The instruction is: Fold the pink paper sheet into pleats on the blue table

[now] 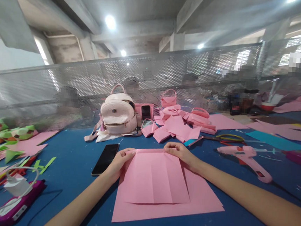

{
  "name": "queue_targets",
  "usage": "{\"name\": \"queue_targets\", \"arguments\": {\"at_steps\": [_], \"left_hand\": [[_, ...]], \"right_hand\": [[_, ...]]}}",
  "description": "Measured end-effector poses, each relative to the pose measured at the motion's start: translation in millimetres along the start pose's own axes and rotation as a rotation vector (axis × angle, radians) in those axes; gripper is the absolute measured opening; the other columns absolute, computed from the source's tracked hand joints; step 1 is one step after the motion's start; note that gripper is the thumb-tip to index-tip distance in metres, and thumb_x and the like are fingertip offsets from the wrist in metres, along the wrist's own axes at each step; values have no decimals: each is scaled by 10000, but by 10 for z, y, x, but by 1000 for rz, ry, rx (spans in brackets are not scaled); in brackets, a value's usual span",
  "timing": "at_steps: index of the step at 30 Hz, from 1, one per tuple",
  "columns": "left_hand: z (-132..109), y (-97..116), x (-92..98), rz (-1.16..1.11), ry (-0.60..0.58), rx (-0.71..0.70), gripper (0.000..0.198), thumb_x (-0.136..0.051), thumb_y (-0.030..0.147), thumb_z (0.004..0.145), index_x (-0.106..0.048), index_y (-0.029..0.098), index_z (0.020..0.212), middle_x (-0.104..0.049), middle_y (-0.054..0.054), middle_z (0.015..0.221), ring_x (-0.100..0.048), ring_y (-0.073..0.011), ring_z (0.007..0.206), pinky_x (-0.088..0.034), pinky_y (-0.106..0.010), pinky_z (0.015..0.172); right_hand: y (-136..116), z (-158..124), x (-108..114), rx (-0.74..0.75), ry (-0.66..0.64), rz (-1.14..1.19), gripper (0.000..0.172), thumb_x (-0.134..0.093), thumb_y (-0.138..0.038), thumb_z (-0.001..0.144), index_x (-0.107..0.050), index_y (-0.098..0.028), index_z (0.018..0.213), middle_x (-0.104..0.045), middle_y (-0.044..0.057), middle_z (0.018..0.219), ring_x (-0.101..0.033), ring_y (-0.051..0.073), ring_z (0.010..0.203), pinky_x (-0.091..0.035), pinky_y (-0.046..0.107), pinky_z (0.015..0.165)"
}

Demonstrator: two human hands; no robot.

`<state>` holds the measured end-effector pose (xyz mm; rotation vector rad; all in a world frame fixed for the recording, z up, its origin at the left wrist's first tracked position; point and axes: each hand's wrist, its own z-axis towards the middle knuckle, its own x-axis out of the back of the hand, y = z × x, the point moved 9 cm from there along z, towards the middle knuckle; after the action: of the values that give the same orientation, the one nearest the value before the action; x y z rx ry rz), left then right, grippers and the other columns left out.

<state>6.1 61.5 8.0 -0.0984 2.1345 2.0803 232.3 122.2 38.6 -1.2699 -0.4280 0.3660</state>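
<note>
A pink sheet of paper (157, 180) with several upright creases lies over a larger pink sheet (200, 205) on the blue table. My left hand (122, 161) pinches its far left corner between thumb and fingers. At the far right corner, my right hand (180, 153) grips the same edge, thumb on top. A narrow strip along that far edge looks folded over. Just left of my left hand lies a black smartphone (105, 159).
A pink glue gun (246, 160) and yellow-handled scissors (229, 138) lie to the right. Behind my hands are a white backpack (120, 114) and a pile of pink paper pieces (178, 126). A purple power strip (17, 207) sits front left. Perforated metal panels (154, 71) stand behind.
</note>
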Motion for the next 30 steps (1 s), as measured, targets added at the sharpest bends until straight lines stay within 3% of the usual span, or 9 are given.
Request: {"name": "queue_targets", "arguments": {"at_steps": [6, 14, 22, 30], "left_hand": [[4, -6, 15, 7, 9, -6, 208, -613, 309, 930, -619, 135, 1044, -646, -35, 974, -638, -145, 792, -557, -311, 694], [-20, 29, -30, -3, -15, -6, 195, -616, 299, 928, -620, 134, 1033, -646, -29, 954, -634, -136, 767, -553, -298, 676], [-42, 13, -92, -76, -101, 14, 162, -615, 284, 929, -620, 132, 986, -632, -4, 870, -608, -108, 682, -534, -256, 610], [-120, 36, -260, -201, -209, 17, 139, -617, 273, 928, -614, 133, 931, -620, 14, 802, -596, -98, 645, -517, -238, 586]], "right_hand": [[94, 9, 2, -54, -6, 108, 365, -792, -493, 698, -648, -169, 785, -592, -14, 731, -526, 135, 653, -390, 269, 630], [214, 31, 16, -104, -7, 211, 367, -837, -438, 661, -675, -170, 853, -652, -5, 802, -576, 140, 701, -413, 270, 671], [138, -55, -163, -207, -88, 324, 407, -859, -466, 620, -609, -179, 763, -567, -44, 645, -502, 101, 549, -360, 240, 532], [118, -80, -209, -230, -133, 371, 423, -882, -447, 596, -603, -177, 762, -537, -61, 627, -476, 86, 543, -344, 229, 534]]}}
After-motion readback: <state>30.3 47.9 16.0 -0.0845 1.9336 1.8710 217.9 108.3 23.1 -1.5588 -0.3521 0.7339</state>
